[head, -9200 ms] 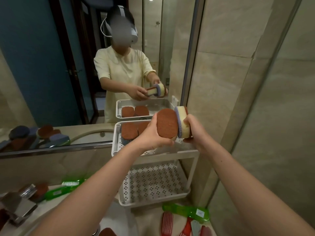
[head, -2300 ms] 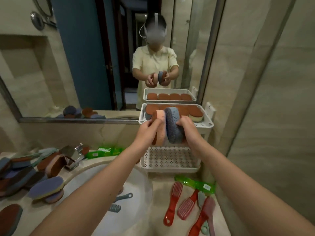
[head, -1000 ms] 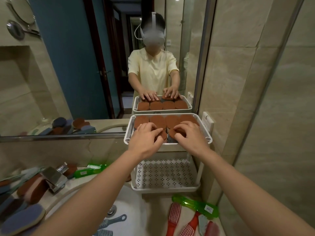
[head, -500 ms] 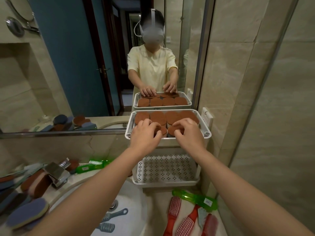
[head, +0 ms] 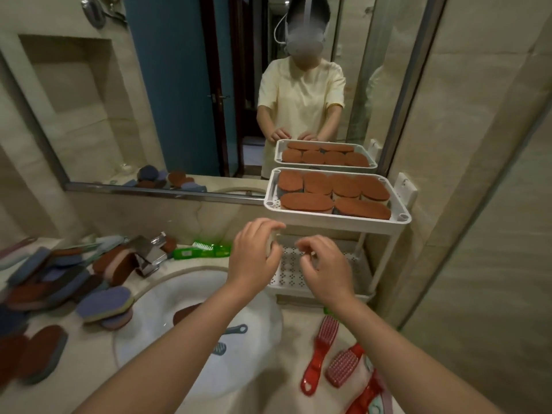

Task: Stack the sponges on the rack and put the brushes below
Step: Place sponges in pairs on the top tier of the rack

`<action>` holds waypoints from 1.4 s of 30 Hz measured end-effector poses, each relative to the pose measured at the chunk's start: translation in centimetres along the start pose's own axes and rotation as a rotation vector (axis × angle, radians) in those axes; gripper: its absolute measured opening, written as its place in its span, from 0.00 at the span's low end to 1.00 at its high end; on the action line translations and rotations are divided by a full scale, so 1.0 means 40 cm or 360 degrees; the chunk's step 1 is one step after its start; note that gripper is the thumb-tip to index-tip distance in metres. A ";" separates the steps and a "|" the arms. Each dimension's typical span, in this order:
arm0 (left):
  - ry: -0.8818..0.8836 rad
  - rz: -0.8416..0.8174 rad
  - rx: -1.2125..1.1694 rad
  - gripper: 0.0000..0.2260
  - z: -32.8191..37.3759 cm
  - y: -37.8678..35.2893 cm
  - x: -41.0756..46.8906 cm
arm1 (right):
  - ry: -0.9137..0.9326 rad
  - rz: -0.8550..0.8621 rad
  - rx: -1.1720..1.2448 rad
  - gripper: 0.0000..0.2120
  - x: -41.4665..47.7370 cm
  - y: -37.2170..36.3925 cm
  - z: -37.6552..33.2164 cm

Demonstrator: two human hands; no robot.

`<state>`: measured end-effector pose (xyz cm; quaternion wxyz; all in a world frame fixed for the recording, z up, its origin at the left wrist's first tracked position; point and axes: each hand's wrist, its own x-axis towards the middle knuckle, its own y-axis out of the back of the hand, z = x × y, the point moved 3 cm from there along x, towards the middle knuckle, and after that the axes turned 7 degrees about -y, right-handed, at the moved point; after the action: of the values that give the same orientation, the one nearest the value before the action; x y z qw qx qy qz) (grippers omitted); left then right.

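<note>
Sponges (head: 334,192): brown-topped ovals, laid flat in two rows on the rack's (head: 337,220) top shelf.
Brushes (head: 320,354): red, left on the counter's (head: 301,321) right edge.
Left grip (head: 254,252): fingers curled, nothing held.
Right grip (head: 325,268): fingers curled, nothing held.

Beige marble-look tiled walls (head: 478,85), wide mirror (head: 179,100) reflecting a blue door (head: 173,85), white round basin (head: 209,324) sunk in a pale counter (head: 89,369), chrome tap (head: 148,253), dim warm light.
</note>
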<state>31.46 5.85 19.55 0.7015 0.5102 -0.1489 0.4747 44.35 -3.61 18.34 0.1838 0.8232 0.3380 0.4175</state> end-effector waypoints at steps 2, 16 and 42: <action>0.0086 -0.0023 0.0001 0.14 -0.036 0.017 -0.041 | -0.0064 -0.0135 -0.0011 0.10 -0.026 -0.045 -0.008; 0.0725 -0.0379 0.0077 0.17 -0.280 0.073 -0.288 | -0.0509 -0.0842 0.0008 0.19 -0.124 -0.349 -0.019; 0.1044 -0.1337 0.0169 0.26 -0.855 -0.040 -0.448 | -0.1477 -0.1246 0.0116 0.22 -0.217 -0.974 0.091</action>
<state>14.30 25.90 -8.68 0.8141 0.3855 0.3193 0.2946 27.92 17.60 -11.45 0.4236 0.7395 0.5144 -0.0955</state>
